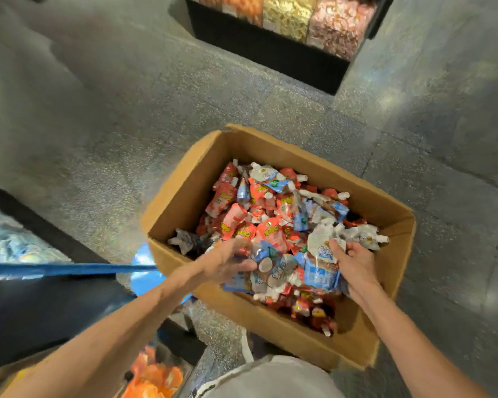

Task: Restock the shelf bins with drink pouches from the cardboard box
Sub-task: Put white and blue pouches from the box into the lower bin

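Note:
An open cardboard box (pixel 184 193) stands on the floor, filled with many red, blue and white drink pouches (pixel 270 214) with white caps. Both my hands are inside its near side. My left hand (pixel 227 261) is blurred and curls around a bunch of blue and white pouches (pixel 266 268). My right hand (pixel 354 262) grips the same bunch from the right, with a blue and white pouch (pixel 322 268) against its palm and a white pouch under its thumb. The shelf bin (pixel 15 242) with blue pouches lies at the far left.
A black shelf unit (pixel 259 47) with clear bins of orange, yellow and pink snacks stands ahead at the top. A blue shelf edge (pixel 55 270) crosses at the left, with a bin of orange packs (pixel 153 377) below it. Grey speckled floor surrounds the box.

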Tool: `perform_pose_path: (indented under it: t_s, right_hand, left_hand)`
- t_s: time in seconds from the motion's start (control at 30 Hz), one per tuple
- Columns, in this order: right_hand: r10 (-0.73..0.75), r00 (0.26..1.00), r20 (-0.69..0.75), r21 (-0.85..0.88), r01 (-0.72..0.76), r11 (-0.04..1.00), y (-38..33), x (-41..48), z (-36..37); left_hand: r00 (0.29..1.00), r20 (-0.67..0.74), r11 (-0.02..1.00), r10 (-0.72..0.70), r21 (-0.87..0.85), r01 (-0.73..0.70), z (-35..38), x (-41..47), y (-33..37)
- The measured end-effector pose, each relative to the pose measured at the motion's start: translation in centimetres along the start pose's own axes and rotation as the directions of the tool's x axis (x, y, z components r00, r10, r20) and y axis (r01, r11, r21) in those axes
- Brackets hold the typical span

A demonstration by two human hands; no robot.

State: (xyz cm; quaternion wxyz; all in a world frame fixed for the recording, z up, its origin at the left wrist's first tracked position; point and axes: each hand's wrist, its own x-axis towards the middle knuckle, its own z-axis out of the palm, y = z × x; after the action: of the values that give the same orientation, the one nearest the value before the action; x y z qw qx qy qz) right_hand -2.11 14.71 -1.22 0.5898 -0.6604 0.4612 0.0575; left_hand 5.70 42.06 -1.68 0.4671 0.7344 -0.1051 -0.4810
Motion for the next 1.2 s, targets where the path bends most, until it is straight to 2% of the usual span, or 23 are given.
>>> perform_pose_path:
  t_s: [0.07,0.17,0.27,0.37,0.43,0.53,0.6,0.67,0.77,0.83,0.9,0.97,1.0,1.03,1.07,1.13,1.17,1.2]
  right_hand:
    - [-0.065,0.995,0.073,0.047,0.061,0.997,-2.1,-2.7,1.5]
    - [-0.167,0.966,0.199,0.034,0.163,0.986,-4.3,-6.4,4.3]
    - [-0.235,0.908,0.347,0.085,0.219,0.972,-6.3,-10.7,8.1]
    - [-0.279,0.810,0.515,0.183,0.214,0.959,-7.4,-17.3,12.5]
    - [-0.264,0.739,0.620,0.175,0.198,0.965,-7.5,-22.0,15.3]
    - [-0.174,0.570,0.803,0.105,0.153,0.983,-6.0,-28.2,19.4]
    - [-0.049,0.444,0.895,0.036,0.039,0.999,-4.8,-33.4,21.2]
    - [0.049,0.248,0.968,-0.042,-0.033,0.999,-3.0,-37.9,22.4]
    - [0.042,0.104,0.994,-0.036,-0.062,0.997,-0.8,-42.9,23.4]
    - [0.093,0.017,0.996,-0.091,-0.071,0.993,-0.1,-45.3,23.5]
    - [0.144,-0.082,0.986,-0.154,-0.144,0.977,0.7,-45.8,24.4]
    - [0.235,-0.245,0.941,-0.289,-0.218,0.932,1.3,-46.1,25.4]
    - [0.264,-0.248,0.932,-0.319,-0.215,0.923,1.4,-46.6,25.9]
    - [0.229,-0.265,0.937,-0.285,-0.201,0.937,1.7,-46.5,26.7]
    - [0.173,-0.348,0.921,-0.246,-0.176,0.953,1.5,-46.3,27.6]
    - [0.112,-0.454,0.884,-0.183,-0.115,0.976,1.3,-45.6,29.6]
    - [0.065,-0.440,0.896,-0.130,-0.119,0.984,1.9,-44.6,31.2]
    - [0.041,-0.392,0.919,-0.083,-0.090,0.993,1.8,-44.9,31.7]
  left_hand:
    - [0.997,-0.052,0.998,0.053,-0.029,-0.055,-1.2,-4.4,0.4]
    - [0.965,-0.234,0.978,0.120,-0.140,-0.155,-2.4,-11.1,0.0]
    - [0.865,-0.481,0.920,0.146,-0.256,-0.298,-2.6,-18.5,-1.6]
    - [0.736,-0.668,0.824,0.109,-0.354,-0.443,-1.5,-26.6,-2.9]
    - [0.634,-0.770,0.754,0.076,-0.372,-0.542,0.0,-31.8,-3.8]
    - [0.530,-0.848,0.604,-0.001,-0.423,-0.675,2.9,-39.3,-5.4]
    - [0.536,-0.844,0.469,-0.024,-0.483,-0.739,5.1,-43.8,-6.3]
    - [0.578,-0.815,0.372,-0.045,-0.550,-0.748,7.5,-47.6,-7.4]
    - [0.611,-0.789,0.290,-0.064,-0.600,-0.745,10.3,-51.3,-9.3]
    - [0.622,-0.778,0.266,-0.086,-0.619,-0.739,11.5,-52.4,-10.6]
    - [0.638,-0.764,0.226,-0.095,-0.641,-0.733,12.2,-52.8,-11.3]
    - [0.664,-0.742,0.156,-0.089,-0.669,-0.726,12.7,-53.0,-11.7]
    - [0.672,-0.735,0.124,-0.087,-0.678,-0.725,12.7,-52.9,-12.0]
    - [0.677,-0.730,0.103,-0.095,-0.684,-0.723,12.6,-53.0,-12.1]
    - [0.675,-0.731,0.088,-0.094,-0.682,-0.726,12.5,-53.0,-12.2]
    - [0.678,-0.731,0.047,-0.078,-0.682,-0.730,11.7,-52.9,-12.8]
    - [0.673,-0.737,0.037,-0.070,-0.676,-0.736,11.2,-53.1,-13.0]
    - [0.661,-0.747,0.046,-0.068,-0.664,-0.746,10.7,-52.9,-13.3]
